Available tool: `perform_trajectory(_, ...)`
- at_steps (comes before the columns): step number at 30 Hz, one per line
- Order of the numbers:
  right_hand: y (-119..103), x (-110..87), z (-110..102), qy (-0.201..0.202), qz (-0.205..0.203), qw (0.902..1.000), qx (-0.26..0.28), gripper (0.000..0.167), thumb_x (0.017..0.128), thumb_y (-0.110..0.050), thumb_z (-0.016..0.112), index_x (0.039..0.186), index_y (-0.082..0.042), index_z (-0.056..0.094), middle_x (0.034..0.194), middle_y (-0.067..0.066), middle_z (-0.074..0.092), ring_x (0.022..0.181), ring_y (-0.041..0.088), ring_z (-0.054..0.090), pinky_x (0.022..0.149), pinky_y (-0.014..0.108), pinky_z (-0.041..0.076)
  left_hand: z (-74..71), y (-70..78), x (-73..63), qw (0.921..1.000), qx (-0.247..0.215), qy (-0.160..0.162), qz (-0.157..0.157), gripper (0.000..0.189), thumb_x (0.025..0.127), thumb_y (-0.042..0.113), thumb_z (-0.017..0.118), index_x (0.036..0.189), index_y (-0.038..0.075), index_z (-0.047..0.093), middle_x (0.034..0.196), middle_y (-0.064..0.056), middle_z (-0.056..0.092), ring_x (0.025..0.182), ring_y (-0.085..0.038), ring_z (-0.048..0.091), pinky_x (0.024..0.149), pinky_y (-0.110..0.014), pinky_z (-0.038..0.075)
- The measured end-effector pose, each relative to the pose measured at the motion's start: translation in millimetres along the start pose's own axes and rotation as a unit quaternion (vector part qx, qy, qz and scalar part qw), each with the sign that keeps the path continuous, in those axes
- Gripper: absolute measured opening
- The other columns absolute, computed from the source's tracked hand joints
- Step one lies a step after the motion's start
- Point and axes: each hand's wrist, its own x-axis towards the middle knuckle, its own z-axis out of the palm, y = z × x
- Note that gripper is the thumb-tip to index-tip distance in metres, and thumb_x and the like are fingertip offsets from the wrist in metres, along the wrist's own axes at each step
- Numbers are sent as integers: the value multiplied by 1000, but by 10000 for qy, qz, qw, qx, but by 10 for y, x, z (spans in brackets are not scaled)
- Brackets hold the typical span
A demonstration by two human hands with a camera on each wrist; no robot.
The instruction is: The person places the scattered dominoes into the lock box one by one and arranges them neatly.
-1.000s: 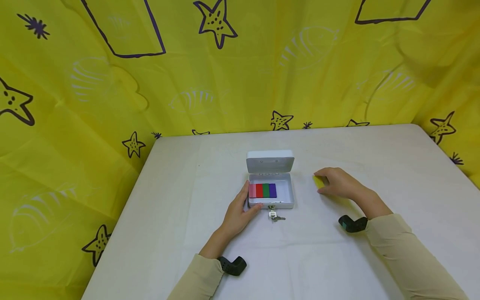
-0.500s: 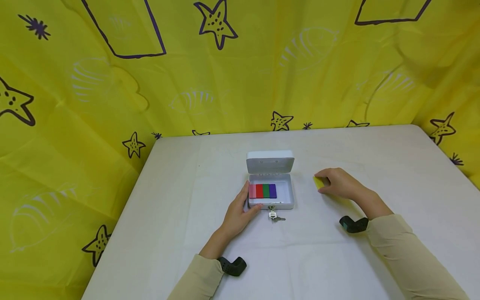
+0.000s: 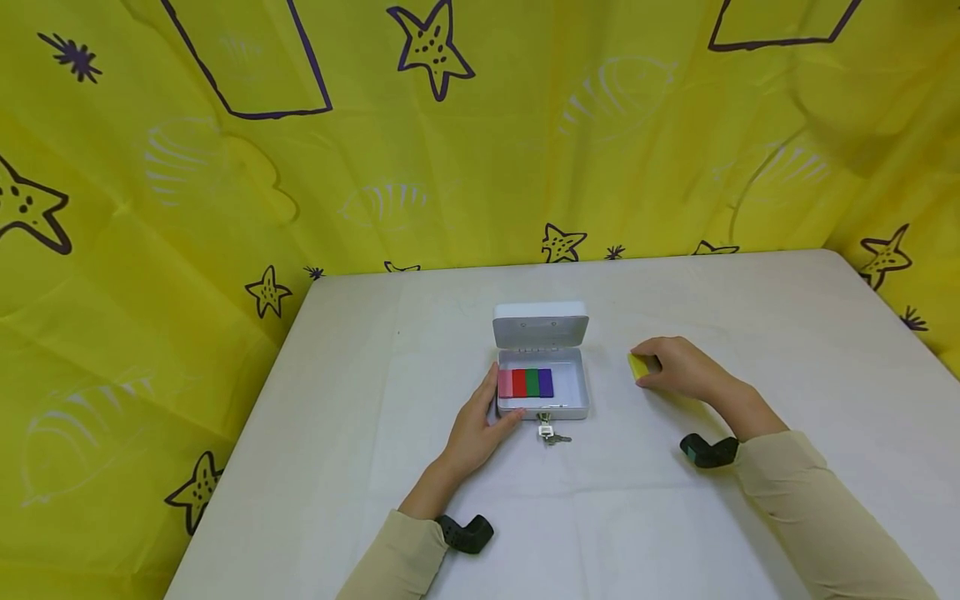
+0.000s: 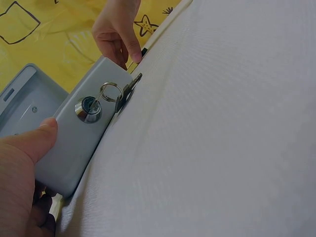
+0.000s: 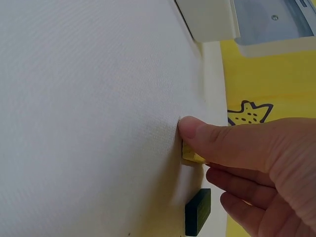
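Observation:
A small white lockable cash box (image 3: 567, 379) stands with its lid raised. My left hand (image 3: 472, 429) holds its front left corner, thumb on the front wall and fingers along the left side. Inside, pink (image 3: 506, 383), red (image 3: 519, 383), green (image 3: 532, 383) and purple (image 3: 546, 383) blocks sit side by side toward the left. Keys (image 3: 553, 437) hang on a ring from the front lock. To the right of the box, my right hand (image 3: 678, 367) pinches a yellow block (image 3: 637, 367) between thumb and fingers, down at the tabletop; the hand covers part of it.
A dark green block (image 5: 197, 212) stands on the table beside the right hand's fingers, seen in the right wrist view. A white cloth covers the table (image 3: 360, 358). Behind it hangs a yellow curtain (image 3: 480, 167) printed with starfish and fish.

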Motion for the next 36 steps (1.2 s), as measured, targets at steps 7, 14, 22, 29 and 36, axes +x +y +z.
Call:
perform_trajectory(7, -11, -6, -4, 40, 11, 10000, 66, 45, 75, -9, 75, 110, 13, 58, 109, 25, 59, 102, 40, 52, 89, 53, 40, 3, -2, 2, 10000, 14, 5, -11, 82, 86, 41, 61, 147, 9, 16, 150, -2, 19, 135, -15, 19, 107, -35, 21)
perform_trajectory(14, -24, -15, 9, 67, 74, 9999, 92, 46, 75, -10, 75, 111, 13, 58, 110, 25, 59, 105, 41, 51, 90, 54, 39, 5, -16, 5, 10000, 45, 15, 43, 82, 86, 41, 61, 147, 8, 16, 150, -4, 20, 135, -18, 20, 107, -37, 22)
perform_trajectory(22, -75, -30, -1, 117, 99, 9998, 107, 46, 75, -11, 76, 111, 12, 59, 109, 25, 60, 102, 40, 52, 89, 54, 40, 0, -4, 2, 10000, 29, 28, 85, 81, 87, 40, 60, 147, 7, 17, 150, -5, 21, 135, -19, 20, 107, -39, 23)
perform_trajectory(29, -112, -42, 7, 56, 107, 9999, 83, 46, 76, -11, 75, 111, 12, 58, 110, 25, 59, 106, 42, 50, 91, 55, 38, -1, -7, 2, 10000, 34, 23, 89, 81, 87, 39, 61, 147, 7, 16, 150, -4, 20, 135, -17, 19, 107, -37, 21)
perform_trajectory(36, -144, -49, 10, 20, 106, 9999, 37, 46, 76, -12, 74, 112, 12, 58, 112, 26, 58, 108, 44, 49, 92, 55, 37, -1, -12, 5, 10000, 36, -1, 67, 81, 87, 40, 61, 147, 8, 16, 150, -3, 19, 135, -15, 19, 107, -35, 21)
